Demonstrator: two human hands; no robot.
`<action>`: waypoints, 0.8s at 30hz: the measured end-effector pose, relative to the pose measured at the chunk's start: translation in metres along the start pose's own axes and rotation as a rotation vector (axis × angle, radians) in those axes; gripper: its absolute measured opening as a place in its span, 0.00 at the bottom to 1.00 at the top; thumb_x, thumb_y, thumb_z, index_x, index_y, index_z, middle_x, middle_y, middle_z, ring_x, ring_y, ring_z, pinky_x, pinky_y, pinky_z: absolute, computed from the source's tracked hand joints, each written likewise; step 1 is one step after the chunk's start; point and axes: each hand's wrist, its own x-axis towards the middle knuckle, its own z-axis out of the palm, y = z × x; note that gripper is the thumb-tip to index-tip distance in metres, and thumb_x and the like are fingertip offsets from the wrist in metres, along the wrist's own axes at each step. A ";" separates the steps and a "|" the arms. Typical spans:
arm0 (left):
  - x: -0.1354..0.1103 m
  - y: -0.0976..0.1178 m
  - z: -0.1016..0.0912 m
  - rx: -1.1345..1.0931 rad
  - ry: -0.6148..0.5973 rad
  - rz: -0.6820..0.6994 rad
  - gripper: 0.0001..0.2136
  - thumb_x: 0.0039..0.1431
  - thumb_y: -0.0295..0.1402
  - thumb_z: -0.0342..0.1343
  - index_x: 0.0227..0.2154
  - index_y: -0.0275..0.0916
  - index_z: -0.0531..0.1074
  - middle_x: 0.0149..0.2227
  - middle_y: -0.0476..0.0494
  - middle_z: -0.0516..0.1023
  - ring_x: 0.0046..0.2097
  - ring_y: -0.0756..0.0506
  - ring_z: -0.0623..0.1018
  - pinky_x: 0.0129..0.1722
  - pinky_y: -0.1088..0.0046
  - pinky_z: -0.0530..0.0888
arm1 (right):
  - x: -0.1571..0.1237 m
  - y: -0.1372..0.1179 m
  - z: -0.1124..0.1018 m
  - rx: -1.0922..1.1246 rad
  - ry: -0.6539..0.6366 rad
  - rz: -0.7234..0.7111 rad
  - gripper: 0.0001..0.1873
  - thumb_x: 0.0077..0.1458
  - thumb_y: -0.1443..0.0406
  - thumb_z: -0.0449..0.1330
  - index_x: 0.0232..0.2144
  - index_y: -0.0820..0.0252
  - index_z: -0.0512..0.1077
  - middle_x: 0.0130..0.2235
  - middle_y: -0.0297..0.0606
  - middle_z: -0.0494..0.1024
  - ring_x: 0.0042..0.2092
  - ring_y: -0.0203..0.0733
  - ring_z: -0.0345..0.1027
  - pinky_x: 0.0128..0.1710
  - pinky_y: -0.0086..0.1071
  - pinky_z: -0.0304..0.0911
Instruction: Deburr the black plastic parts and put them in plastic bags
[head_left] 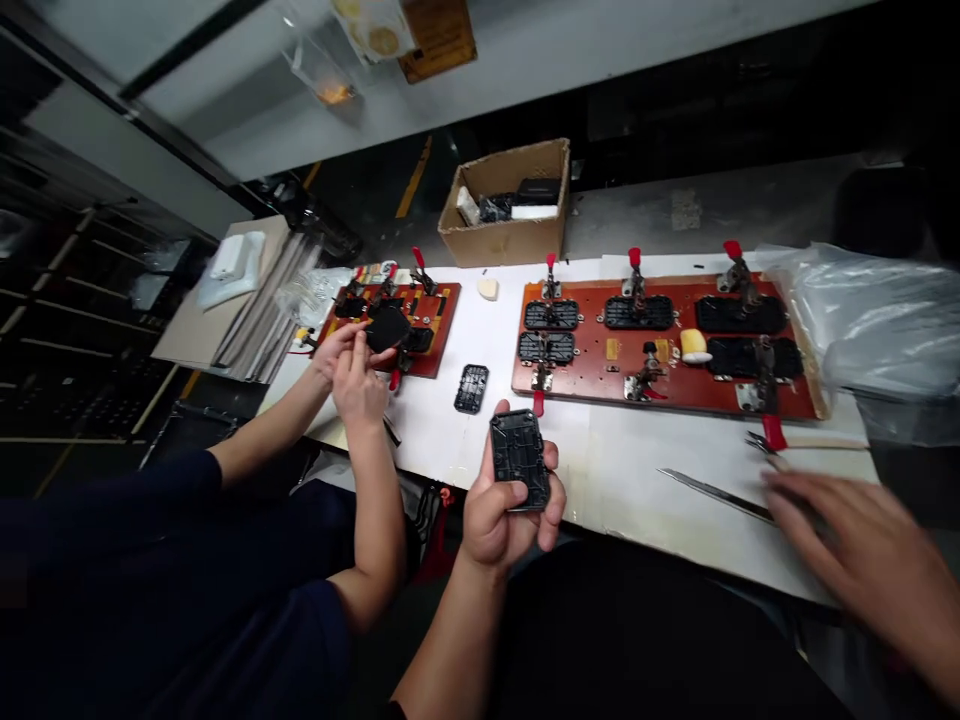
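Observation:
In my left hand (517, 510) is a black plastic cover (517, 455), a rounded rectangle with its ribbed inner side facing up. My thumb presses on its lower edge and the fingers wrap behind it. My right hand (862, 560), smeared by motion, is low over the table at the right. Under its fingertips lies the end of a slim pointed metal tool (712, 490); whether they grip it cannot be made out. Side cutters (761, 443) lie just beyond that hand. A similar black cover (472, 388) rests on the white table (600, 465).
A reddish-brown fixture board (592, 375) carries black parts and red-handled clamps; a yellow-white sponge (694, 346) sits on it. At left, a co-worker's hands (356, 375) hold a dark part over a smaller board (446, 330). Behind are a cardboard box (502, 240) and plastic bags (877, 330).

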 end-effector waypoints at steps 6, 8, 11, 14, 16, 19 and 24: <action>0.017 -0.015 -0.008 0.264 0.114 -0.008 0.50 0.59 0.22 0.54 0.73 0.62 0.30 0.47 0.43 0.72 0.32 0.47 0.80 0.22 0.73 0.78 | -0.027 0.005 0.047 -0.049 0.009 -0.044 0.24 0.63 0.47 0.51 0.59 0.32 0.69 0.42 0.32 0.78 0.42 0.62 0.80 0.41 0.61 0.76; 0.019 -0.015 -0.004 0.338 0.107 0.010 0.48 0.61 0.24 0.54 0.73 0.62 0.30 0.48 0.43 0.71 0.33 0.48 0.79 0.24 0.72 0.79 | -0.028 0.007 0.051 0.017 0.019 0.010 0.22 0.61 0.48 0.53 0.57 0.27 0.70 0.42 0.30 0.79 0.42 0.64 0.81 0.37 0.60 0.77; 0.024 -0.001 0.011 0.518 0.100 0.160 0.44 0.67 0.27 0.53 0.73 0.63 0.32 0.50 0.42 0.70 0.36 0.48 0.78 0.29 0.71 0.80 | -0.028 0.000 0.049 0.077 -0.006 0.163 0.18 0.61 0.51 0.56 0.53 0.30 0.73 0.48 0.33 0.82 0.50 0.63 0.80 0.39 0.53 0.80; 0.053 0.033 0.037 0.691 0.035 0.552 0.42 0.71 0.31 0.54 0.72 0.67 0.32 0.54 0.42 0.69 0.40 0.47 0.78 0.35 0.67 0.82 | -0.024 -0.010 0.050 0.063 -0.041 0.292 0.19 0.62 0.50 0.56 0.50 0.46 0.77 0.52 0.41 0.82 0.54 0.59 0.79 0.48 0.47 0.80; 0.097 0.065 0.059 0.737 0.029 0.860 0.42 0.71 0.34 0.55 0.72 0.68 0.30 0.57 0.42 0.68 0.42 0.46 0.78 0.41 0.62 0.83 | -0.017 -0.014 0.053 0.048 -0.052 0.318 0.21 0.63 0.49 0.54 0.48 0.51 0.78 0.51 0.42 0.83 0.54 0.55 0.80 0.48 0.42 0.79; 0.187 0.121 0.088 0.947 0.185 1.079 0.39 0.72 0.35 0.52 0.75 0.52 0.33 0.63 0.33 0.66 0.53 0.39 0.77 0.56 0.54 0.78 | -0.007 -0.016 0.052 0.018 -0.047 0.337 0.21 0.62 0.50 0.55 0.47 0.52 0.79 0.51 0.40 0.84 0.51 0.53 0.81 0.46 0.39 0.79; 0.270 0.180 0.083 1.293 0.489 0.824 0.39 0.71 0.40 0.56 0.75 0.34 0.42 0.71 0.16 0.56 0.70 0.26 0.65 0.69 0.39 0.60 | -0.004 -0.021 0.044 0.099 -0.005 0.372 0.21 0.60 0.49 0.55 0.45 0.49 0.81 0.48 0.38 0.86 0.50 0.56 0.82 0.43 0.37 0.80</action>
